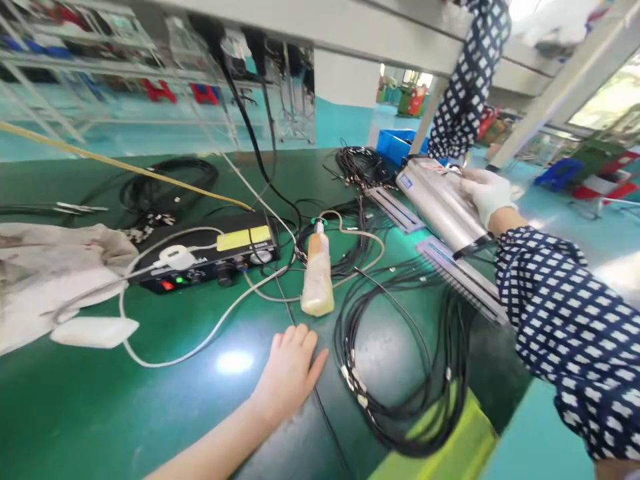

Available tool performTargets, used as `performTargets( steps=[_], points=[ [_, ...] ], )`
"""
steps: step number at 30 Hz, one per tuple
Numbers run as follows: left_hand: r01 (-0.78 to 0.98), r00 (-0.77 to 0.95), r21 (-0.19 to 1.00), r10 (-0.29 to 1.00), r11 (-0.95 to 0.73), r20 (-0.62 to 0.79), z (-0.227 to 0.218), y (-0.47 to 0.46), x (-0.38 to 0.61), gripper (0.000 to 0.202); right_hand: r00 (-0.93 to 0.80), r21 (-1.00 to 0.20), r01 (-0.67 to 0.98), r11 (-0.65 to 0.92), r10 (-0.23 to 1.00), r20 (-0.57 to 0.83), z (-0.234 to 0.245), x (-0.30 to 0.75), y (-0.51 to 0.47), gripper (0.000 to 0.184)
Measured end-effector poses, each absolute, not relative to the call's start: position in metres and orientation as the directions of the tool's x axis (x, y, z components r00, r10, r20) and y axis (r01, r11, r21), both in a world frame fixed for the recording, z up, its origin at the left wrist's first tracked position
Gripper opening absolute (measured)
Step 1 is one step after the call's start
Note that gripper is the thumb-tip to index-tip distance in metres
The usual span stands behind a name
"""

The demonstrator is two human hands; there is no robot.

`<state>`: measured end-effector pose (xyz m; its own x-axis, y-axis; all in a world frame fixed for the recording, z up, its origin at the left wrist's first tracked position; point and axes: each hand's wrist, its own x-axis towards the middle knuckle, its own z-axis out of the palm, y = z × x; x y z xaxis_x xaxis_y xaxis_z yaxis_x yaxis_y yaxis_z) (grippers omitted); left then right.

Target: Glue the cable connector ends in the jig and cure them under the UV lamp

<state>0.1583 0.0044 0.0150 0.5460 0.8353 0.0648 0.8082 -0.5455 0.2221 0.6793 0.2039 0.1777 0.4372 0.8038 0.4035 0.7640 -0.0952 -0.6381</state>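
Note:
My left hand (287,370) lies low over the green table, palm down, with its fingers curled over a thin black cable (327,420). The cable runs under the fingers and comes out below the thumb. Just beyond my fingertips stands or leans a pale yellowish bottle (318,277) with a metal and green top; how it is supported I cannot tell. Right of my hand lies a coil of black cables (350,333) with white labels. My right hand is out of view.
A co-worker's gloved hand (487,193), in a patterned sleeve, holds a silver cylindrical device (440,203) over grey slotted strips (457,273). At left are a black control box (210,257) with lit switches, a white cloth (55,273) and a white cord (200,347). A blue bin (393,145) stands behind.

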Motion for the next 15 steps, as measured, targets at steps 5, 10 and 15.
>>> performTargets(
  steps=[5,10,15],
  points=[
    [0.792,0.570,0.185,0.813,-0.583,0.119,0.010,0.003,0.159,0.027,0.546,-0.688,0.696,-0.204,0.773,0.324,0.170,0.713,0.078,0.053],
    [0.783,0.572,0.178,0.802,-0.597,0.173,0.009,0.001,0.158,0.029,0.554,-0.707,0.669,-0.227,0.787,0.271,0.147,0.721,0.041,0.059],
    [0.781,0.570,0.190,0.803,-0.595,0.176,0.009,0.001,0.157,0.030,0.554,-0.728,0.647,-0.228,0.797,0.242,0.134,0.723,0.048,0.063]
  ],
)
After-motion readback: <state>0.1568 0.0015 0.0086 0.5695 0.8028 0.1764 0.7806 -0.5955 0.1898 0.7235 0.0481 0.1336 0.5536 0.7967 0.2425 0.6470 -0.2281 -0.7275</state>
